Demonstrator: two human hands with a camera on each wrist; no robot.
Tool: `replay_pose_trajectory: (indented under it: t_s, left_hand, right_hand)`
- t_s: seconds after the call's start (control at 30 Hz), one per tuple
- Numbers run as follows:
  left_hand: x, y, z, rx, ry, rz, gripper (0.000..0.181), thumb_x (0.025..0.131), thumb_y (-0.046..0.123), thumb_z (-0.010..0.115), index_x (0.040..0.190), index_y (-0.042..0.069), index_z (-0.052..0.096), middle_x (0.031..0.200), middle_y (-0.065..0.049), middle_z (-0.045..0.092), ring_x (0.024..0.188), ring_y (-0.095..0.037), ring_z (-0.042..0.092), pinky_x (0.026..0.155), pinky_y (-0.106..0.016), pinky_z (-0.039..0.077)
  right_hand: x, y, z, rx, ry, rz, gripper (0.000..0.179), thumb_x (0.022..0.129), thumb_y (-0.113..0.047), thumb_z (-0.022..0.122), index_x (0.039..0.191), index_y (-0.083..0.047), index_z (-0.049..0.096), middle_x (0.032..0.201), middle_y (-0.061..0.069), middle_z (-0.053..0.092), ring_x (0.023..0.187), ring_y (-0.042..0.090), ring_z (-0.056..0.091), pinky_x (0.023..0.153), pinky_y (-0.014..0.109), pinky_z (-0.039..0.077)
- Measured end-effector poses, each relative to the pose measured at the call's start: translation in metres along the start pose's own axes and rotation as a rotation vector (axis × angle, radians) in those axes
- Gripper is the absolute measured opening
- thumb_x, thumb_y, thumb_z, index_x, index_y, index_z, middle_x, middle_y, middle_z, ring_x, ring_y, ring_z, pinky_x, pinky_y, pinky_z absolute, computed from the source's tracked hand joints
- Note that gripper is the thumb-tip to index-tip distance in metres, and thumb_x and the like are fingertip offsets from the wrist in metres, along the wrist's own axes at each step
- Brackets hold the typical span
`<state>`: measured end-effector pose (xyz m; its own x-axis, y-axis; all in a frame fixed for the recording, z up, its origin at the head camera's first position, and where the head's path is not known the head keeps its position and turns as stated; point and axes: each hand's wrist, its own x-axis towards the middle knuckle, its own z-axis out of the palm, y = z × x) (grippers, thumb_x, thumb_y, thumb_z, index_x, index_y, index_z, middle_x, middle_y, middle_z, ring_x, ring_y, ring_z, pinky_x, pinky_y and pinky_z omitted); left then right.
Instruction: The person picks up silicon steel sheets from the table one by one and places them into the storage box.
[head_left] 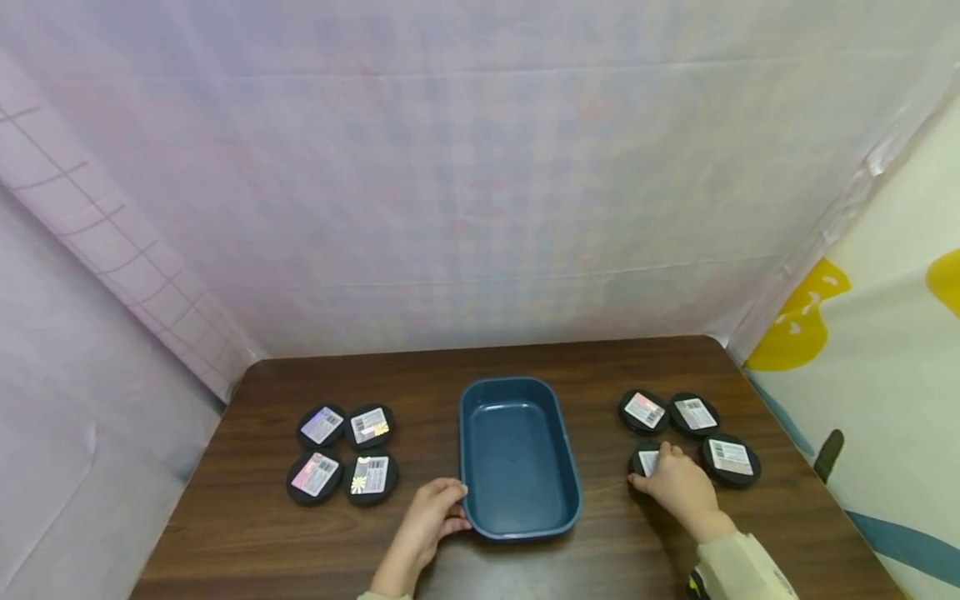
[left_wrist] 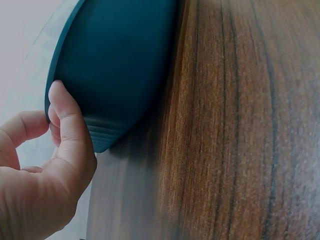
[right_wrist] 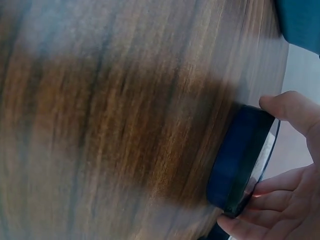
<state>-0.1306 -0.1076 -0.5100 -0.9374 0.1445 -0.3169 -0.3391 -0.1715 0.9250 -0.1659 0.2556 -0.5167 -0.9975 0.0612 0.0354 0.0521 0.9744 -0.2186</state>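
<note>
A deep blue rectangular tray (head_left: 517,467) stands on the table. My left hand (head_left: 431,525) pinches its near left rim, thumb and fingers on either side of the wall, as the left wrist view also shows. To the right, my right hand (head_left: 681,492) grips a round black container (right_wrist: 235,155) by its sides, thumb at one edge and fingertips at the opposite one. Part of its white label is covered by that hand in the head view. Close by lie three similar containers, one behind it (head_left: 642,412), one farther right (head_left: 694,414) and one beside the hand (head_left: 731,461).
Left of the tray, several more round black containers (head_left: 371,477) with labels lie grouped on the brown wooden table (head_left: 240,533). Pale cloth walls (head_left: 480,208) rise behind the table and along both sides.
</note>
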Motion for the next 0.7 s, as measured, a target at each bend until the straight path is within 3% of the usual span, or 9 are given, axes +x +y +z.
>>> replay_pose_trajectory:
  t_s: [0.17,0.47,0.7]
  left_hand:
    - [0.0,-0.001,-0.002,-0.002,-0.014,-0.012,0.015,0.086,0.009,0.053,0.095,-0.003,0.052,0.069,-0.002,0.048,0.062,-0.011,0.05,0.055,-0.023,0.052]
    - [0.001,-0.002,-0.002,-0.001,-0.024,-0.008,0.024,0.085,0.009,0.052,0.099,-0.01,0.051,0.07,-0.002,0.05,0.061,-0.01,0.051,0.055,-0.022,0.051]
    - [0.002,0.0,-0.003,-0.005,-0.031,-0.005,0.021,0.086,0.009,0.052,0.098,-0.008,0.051,0.069,-0.002,0.049,0.061,-0.011,0.05,0.055,-0.022,0.051]
  right_hand:
    - [-0.004,-0.002,-0.001,-0.016,0.01,-0.012,0.082,0.068,-0.041,0.076,0.109,0.024,0.048,0.097,0.037,0.056,0.076,0.048,0.059,0.061,0.054,0.049]
    - [-0.004,0.0,-0.005,-0.041,0.009,-0.041,0.081,0.067,-0.045,0.076,0.106,0.022,0.052,0.087,0.031,0.059,0.072,0.045,0.06,0.058,0.053,0.049]
    - [-0.005,-0.005,-0.011,-0.053,0.08,-0.09,0.082,0.065,-0.044,0.078,0.104,0.024,0.052,0.083,0.031,0.059,0.065,0.042,0.06,0.054,0.051,0.049]
